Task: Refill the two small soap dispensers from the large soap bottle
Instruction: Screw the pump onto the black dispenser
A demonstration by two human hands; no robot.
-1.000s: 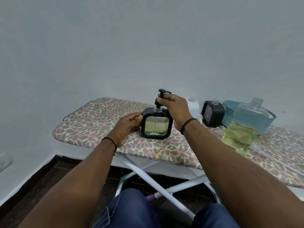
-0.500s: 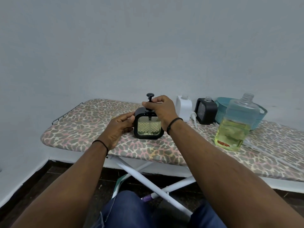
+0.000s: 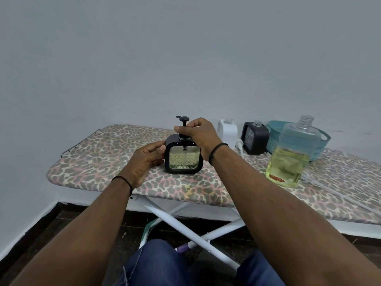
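A square black soap dispenser (image 3: pixel 184 159) with a clear patterned window, yellowish soap inside, stands on the leopard-print ironing board (image 3: pixel 99 159). My left hand (image 3: pixel 147 159) grips its left side. My right hand (image 3: pixel 198 135) pinches the black pump (image 3: pixel 183 120) at its collar, on top of the dispenser. A second black dispenser (image 3: pixel 255 139), with no pump on its open neck, stands further back right. The large clear soap bottle (image 3: pixel 292 153), uncapped and about half full of yellow soap, stands to the right.
A white dispenser (image 3: pixel 227 131) stands behind my right hand, a white pump part (image 3: pixel 239 144) lying beside it. A teal basket (image 3: pixel 276 137) sits at the back right. A clear tube (image 3: pixel 334 188) lies along the board. The wall is close behind.
The pump has come down onto the dispenser's neck and its head has turned. My right hand slid from the raised pump stem to the collar. My left hand kept its hold.
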